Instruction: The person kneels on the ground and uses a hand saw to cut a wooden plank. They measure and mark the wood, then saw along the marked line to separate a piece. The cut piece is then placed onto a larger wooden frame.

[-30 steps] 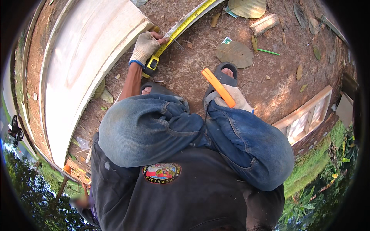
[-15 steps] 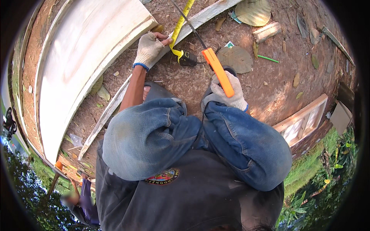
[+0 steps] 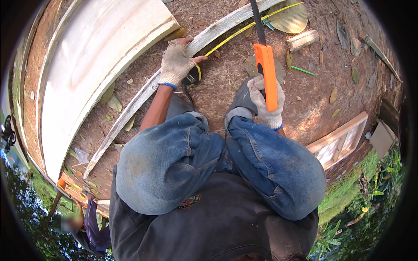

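My left hand [image 3: 176, 65], in a knitted glove with bare fingertips, closes across a long pale wooden strip [image 3: 222, 26]. Its thumb sticks out over the near edge, beside the yellow tape blade. A black tape measure [image 3: 193, 76] sits partly hidden below this hand, and its blade [image 3: 235, 34] stretches out far right along the strip. My right hand [image 3: 268, 102], gloved too, is closed around the orange handle of a hand saw [image 3: 271, 71]. The dark saw blade points away from me, its tip past the strip and clear of my left hand.
A broad pale board [image 3: 100, 56] lies to the left. Dry leaves [image 3: 289, 17], a short wood block [image 3: 303, 40] and a green stick [image 3: 302, 70] lie on the soil. A wooden frame [image 3: 339, 139] rests at right. Another person [image 3: 93, 226] is at the lower left.
My left hand has shifted slightly right, onto the strip. The tape blade has swung down to the right along it. My right hand has brought the saw rightward and turned it more upright.
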Tool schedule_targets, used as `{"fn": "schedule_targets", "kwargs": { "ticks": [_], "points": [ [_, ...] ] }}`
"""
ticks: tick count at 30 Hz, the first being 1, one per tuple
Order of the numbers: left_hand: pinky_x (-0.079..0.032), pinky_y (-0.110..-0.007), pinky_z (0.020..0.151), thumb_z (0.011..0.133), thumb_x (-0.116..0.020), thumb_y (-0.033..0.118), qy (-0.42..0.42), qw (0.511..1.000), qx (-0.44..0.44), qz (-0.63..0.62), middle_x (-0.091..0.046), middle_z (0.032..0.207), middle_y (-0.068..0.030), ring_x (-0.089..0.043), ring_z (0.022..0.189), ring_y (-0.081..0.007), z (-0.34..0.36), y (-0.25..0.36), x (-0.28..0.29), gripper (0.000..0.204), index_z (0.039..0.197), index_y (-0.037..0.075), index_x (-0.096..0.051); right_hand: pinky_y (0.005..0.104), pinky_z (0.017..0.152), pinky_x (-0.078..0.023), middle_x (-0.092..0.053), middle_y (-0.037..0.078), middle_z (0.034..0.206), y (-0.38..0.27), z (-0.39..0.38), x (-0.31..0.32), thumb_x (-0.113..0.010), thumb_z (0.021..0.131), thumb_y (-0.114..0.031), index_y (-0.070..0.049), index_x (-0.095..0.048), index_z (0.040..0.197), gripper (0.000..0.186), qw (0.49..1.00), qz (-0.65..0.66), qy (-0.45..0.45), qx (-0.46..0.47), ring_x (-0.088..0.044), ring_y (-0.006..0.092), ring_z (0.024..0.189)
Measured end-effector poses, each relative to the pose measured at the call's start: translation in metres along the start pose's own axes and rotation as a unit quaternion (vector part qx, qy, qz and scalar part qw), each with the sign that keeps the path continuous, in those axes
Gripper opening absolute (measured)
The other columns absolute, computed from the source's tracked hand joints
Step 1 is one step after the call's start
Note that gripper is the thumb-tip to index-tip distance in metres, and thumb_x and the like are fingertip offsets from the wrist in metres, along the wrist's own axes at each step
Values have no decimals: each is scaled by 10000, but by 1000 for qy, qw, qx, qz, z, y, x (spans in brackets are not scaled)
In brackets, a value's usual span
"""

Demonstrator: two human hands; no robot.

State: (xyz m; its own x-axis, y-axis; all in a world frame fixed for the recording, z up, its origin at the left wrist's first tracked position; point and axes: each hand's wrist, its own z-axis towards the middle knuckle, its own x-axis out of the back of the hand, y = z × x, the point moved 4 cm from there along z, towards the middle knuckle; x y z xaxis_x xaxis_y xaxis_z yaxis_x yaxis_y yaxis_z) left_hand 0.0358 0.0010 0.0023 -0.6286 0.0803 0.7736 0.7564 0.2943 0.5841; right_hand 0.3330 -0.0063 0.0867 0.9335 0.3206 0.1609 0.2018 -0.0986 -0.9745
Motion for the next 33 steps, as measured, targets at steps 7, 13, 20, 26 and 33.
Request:
{"fn": "schedule_targets", "kwargs": {
  "ticks": [7, 13, 20, 26, 33],
  "points": [
    [-517, -451, 1023, 764, -866, 351, -35, 997, -22, 68, -672, 1247, -179, -644, 1178, -347, 2, -9, 5, 646, 1321, 91, -667, 335, 750, -523, -671, 39, 849, 20, -4, -12, -810, 818, -93, -66, -649, 936, 201, 995, -66, -72, -34, -654, 178, 795],
    [-556, -444, 956, 795, -822, 310, -71, 987, 16, 142, -656, 1260, -158, -646, 1175, -331, 2, -3, 4, 594, 1342, 142, -664, 369, 779, -490, -652, 32, 792, 25, -11, -17, -809, 789, -117, -98, -656, 927, 207, 987, -107, -109, -51, -613, 242, 803],
    [-586, -447, 850, 773, -840, 321, -32, 988, 16, 150, -727, 1089, -165, -726, 990, -331, -10, 12, 51, 650, 1378, 163, -661, 350, 724, -547, -697, 59, 846, -14, 1, -4, -816, 781, -76, -54, -673, 932, 209, 995, -36, -95, -22, -696, 218, 781],
    [-595, -423, 775, 776, -849, 333, 78, 991, 18, 108, -746, 986, -157, -746, 853, -301, 3, 12, 130, 633, 1361, 176, -665, 366, 714, -567, -692, 110, 908, -45, 34, 8, -717, 813, 1, -19, -614, 941, 165, 987, -31, -137, 80, -700, 206, 822],
    [-602, -392, 835, 785, -856, 322, 119, 981, 51, 147, -757, 1005, -135, -748, 920, -255, 52, -32, 147, 550, 1295, 168, -719, 346, 684, -516, -670, 81, 852, -65, 63, -33, -794, 797, -84, -32, -664, 913, 182, 975, -105, -156, 120, -668, 227, 736]
  ]
}}
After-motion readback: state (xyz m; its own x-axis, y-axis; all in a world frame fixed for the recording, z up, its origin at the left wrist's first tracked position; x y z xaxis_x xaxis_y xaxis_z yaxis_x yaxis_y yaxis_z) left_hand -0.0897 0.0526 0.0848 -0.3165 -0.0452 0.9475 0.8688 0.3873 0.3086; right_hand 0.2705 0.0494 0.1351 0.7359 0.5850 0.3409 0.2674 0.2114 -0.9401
